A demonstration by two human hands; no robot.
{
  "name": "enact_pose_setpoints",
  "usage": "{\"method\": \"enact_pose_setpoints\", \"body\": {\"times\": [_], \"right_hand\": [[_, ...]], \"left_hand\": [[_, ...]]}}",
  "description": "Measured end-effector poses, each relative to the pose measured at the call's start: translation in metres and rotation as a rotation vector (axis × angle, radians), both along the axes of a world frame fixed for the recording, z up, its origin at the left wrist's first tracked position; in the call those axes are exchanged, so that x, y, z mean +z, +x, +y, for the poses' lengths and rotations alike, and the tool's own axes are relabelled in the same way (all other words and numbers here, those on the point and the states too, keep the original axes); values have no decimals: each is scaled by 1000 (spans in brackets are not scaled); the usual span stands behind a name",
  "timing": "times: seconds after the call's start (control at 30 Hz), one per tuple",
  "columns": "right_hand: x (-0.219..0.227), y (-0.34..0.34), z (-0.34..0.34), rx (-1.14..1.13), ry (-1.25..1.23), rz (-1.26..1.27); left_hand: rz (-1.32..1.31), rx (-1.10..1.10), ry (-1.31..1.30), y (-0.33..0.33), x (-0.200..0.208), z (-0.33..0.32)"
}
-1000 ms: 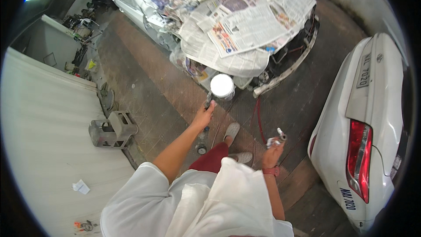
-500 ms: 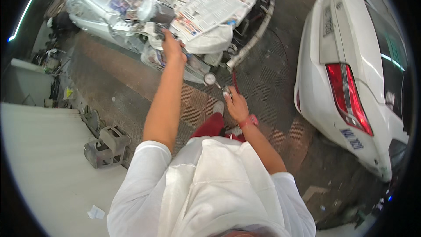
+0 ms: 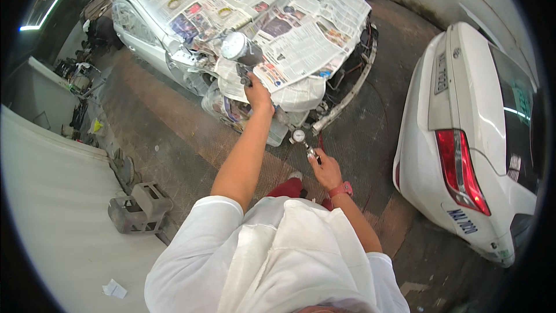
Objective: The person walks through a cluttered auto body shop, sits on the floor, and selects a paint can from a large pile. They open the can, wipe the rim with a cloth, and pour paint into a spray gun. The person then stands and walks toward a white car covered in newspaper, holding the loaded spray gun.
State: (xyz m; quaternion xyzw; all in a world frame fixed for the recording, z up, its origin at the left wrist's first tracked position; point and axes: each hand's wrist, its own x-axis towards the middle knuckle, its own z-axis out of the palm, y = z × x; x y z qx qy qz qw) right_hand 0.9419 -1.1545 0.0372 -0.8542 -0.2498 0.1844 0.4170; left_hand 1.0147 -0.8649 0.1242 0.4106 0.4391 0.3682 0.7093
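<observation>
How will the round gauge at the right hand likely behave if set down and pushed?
The gauge might roll on its round rim, though the attached fitting would probably stop it. Its exposed dial face could be fragile.

Your left hand (image 3: pixel 259 94) grips a spray gun (image 3: pixel 248 57); your right hand (image 3: pixel 327 171), a gauge (image 3: pixel 298 135) by its fitting (image 3: pixel 311 152). Newspaper (image 3: pixel 275 26) drapes the car (image 3: pixel 149 55) ahead.

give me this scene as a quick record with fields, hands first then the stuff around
left hand: grips a spray gun with a cup
right hand: holds a metal fitting with a round gauge
ahead: newspaper sheets over the front of a car
right side: white car, red tail light showing
left side: grey stool by a pale wall covering
</observation>
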Motion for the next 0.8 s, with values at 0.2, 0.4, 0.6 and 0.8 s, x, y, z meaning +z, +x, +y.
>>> {"method": "enact_pose_setpoints", "body": {"times": [0.2, 0.4, 0.6, 0.8], "right_hand": [[0, 10, 25, 12, 72, -42], [-7, 9, 42, -167, 192, -106], [-5, 17, 61, -217, 161, -81], [-4, 24, 84, -147, 254, -48]], "left_hand": [[0, -9, 41, 11, -26, 18], [26, -7, 46, 21, -41, 22], [31, 1, 52, 27, -24, 21], [-130, -259, -3, 43, -8, 44]]}}
